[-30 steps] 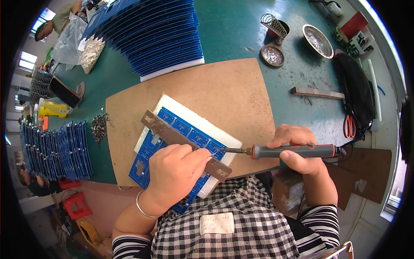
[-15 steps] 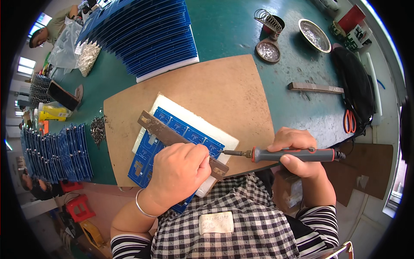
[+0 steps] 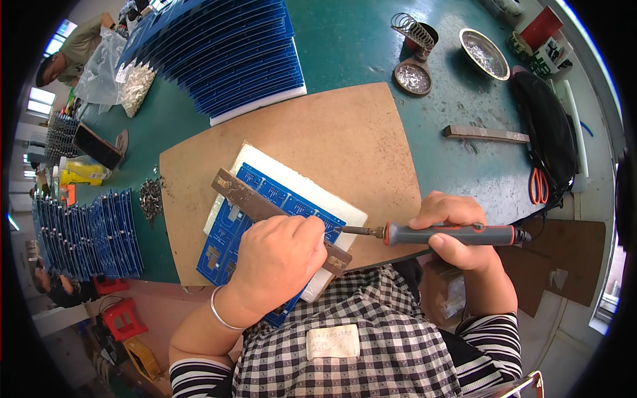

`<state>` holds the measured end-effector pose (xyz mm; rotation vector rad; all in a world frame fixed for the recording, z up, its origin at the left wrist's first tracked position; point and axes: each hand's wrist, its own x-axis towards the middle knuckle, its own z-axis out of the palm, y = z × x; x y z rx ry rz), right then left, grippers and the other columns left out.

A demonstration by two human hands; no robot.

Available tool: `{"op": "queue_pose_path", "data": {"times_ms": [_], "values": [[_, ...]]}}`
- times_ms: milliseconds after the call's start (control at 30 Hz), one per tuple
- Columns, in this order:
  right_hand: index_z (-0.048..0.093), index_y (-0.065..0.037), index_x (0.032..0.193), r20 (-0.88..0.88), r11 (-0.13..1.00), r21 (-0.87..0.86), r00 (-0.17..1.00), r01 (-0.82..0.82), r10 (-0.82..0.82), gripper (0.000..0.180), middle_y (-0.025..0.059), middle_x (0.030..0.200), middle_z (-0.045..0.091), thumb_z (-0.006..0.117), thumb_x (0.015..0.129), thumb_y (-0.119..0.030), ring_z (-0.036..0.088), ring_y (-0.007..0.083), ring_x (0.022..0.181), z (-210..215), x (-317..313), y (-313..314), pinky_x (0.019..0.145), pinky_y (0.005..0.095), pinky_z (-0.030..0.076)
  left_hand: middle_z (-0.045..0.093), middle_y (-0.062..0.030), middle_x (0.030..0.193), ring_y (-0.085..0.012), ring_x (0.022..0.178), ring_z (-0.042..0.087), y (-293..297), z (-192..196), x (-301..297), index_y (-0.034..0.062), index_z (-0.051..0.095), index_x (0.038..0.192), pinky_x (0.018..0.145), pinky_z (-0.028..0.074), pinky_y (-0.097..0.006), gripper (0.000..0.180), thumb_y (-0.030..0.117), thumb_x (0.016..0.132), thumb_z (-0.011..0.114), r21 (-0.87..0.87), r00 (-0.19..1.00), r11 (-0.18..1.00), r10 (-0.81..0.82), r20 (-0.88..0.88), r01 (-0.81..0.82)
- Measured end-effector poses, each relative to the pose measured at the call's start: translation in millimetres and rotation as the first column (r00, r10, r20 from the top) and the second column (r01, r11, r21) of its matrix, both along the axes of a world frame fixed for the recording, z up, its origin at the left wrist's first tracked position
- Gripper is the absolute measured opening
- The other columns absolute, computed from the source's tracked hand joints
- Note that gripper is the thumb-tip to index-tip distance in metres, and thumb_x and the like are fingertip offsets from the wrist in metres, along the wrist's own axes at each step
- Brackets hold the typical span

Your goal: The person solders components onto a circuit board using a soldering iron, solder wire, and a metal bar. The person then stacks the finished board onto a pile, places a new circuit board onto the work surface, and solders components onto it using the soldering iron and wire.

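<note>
My right hand point(image 3: 454, 225) grips a grey soldering iron point(image 3: 424, 235) with orange trim, its tip pointing left at a blue circuit board point(image 3: 302, 209). Closed with its fingertips close to that tip, my left hand point(image 3: 282, 259) rests over the board and a brown bar point(image 3: 242, 196); whatever its fingers pinch is hidden or too thin to name. The bar lies diagonally across the board. Beneath the board is a white foam slab point(image 3: 348, 212), tilted on a brown work sheet point(image 3: 332, 132).
Stacked blue boards point(image 3: 219, 53) stand at the back left, more boards point(image 3: 89, 232) at far left. A spring iron stand point(image 3: 415, 33), a metal bowl point(image 3: 484, 53), a wooden stick point(image 3: 488, 134) and orange-handled scissors point(image 3: 538, 186) lie right. Clipped leads point(image 3: 151, 199) lie left; a person point(image 3: 76, 50) is beyond.
The soldering iron and my right hand have shifted slightly up and left. My left fingers have edged a little toward the tip. The person at upper left has moved.
</note>
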<state>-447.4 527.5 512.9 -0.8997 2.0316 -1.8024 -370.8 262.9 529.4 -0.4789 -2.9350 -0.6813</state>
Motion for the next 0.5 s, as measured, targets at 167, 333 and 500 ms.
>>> {"op": "queue_pose_path", "data": {"times_ms": [167, 333, 500], "values": [[0.070, -0.001, 0.088, -0.011, 0.999, 0.039, 0.999, -0.031, 0.032, 0.025, 0.0106, 0.077, 0.068, 0.066, 0.075, -0.022, 0.062, 0.0233, 0.070, 1.2, -1.2, 1.5, 0.065, 0.0328, 0.048, 0.057, -0.0093, 0.064, -0.0280, 0.059, 0.058, 2.4, 0.5, -2.3, 0.0060, 0.054, 0.073, 0.054, 0.046, -0.038, 0.013, 0.000, 0.070, 0.065, 0.018, 1.000, 1.000, -0.018, 0.016, 0.018], [0.070, -0.001, 0.088, -0.001, 0.999, 0.032, 1.000, -0.030, 0.030, 0.025, 0.0102, 0.076, 0.068, 0.065, 0.075, -0.022, 0.062, 0.0233, 0.070, 1.9, -0.9, -1.5, 0.065, 0.0327, 0.048, 0.057, -0.0097, 0.064, -0.0285, 0.060, 0.059, 4.3, -0.2, -2.6, 0.0057, 0.055, 0.075, 0.055, 0.047, -0.038, 0.012, 0.001, 0.072, 0.066, 0.018, 0.999, 1.000, -0.022, 0.027, 0.022], [0.070, -0.001, 0.088, -0.014, 0.998, 0.044, 0.999, -0.040, 0.040, 0.026, 0.0101, 0.076, 0.067, 0.065, 0.076, -0.023, 0.062, 0.0231, 0.070, 0.9, -0.8, 2.5, 0.065, 0.0327, 0.048, 0.058, -0.0099, 0.066, -0.0279, 0.061, 0.059, -2.7, -2.2, 0.4, 0.0047, 0.059, 0.079, 0.055, 0.047, -0.038, 0.011, 0.001, 0.072, 0.067, 0.110, 1.000, 0.994, 0.006, -0.003, -0.006]]}}
